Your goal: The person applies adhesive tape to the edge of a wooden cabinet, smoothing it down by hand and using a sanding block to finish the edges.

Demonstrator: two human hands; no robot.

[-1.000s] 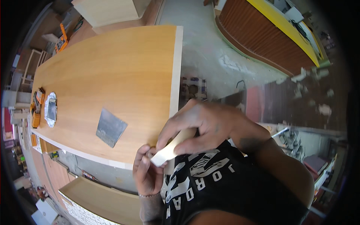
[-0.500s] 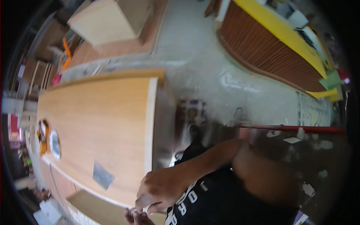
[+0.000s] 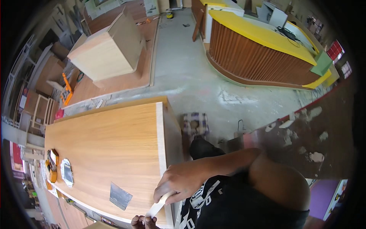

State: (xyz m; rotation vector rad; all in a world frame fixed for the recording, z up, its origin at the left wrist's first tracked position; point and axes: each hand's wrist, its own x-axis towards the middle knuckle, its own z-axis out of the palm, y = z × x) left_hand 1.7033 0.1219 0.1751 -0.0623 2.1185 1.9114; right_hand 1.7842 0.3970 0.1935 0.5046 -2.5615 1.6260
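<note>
A short pale strip, which looks like masking tape, stretches between my two hands near the table's near right corner. My right hand is closed on its upper end, thumb and fingers pinching it. Only the fingertips of my left hand show at the lower edge, pinching the other end. Below the strip lies the wood-grained top of a table. A pale band runs along its right edge. A dark grey flat square lies on the top, left of my hands.
On the table's left end sit an orange-and-black tool and a silvery packet-like thing. A pale wooden box stands beyond. At the far right curves a yellow-topped, brown slatted counter. A stained dark board lies to the right.
My hands have drawn apart, and the pale strip now shows between them. The view has shifted, so the table sits lower and further right.
</note>
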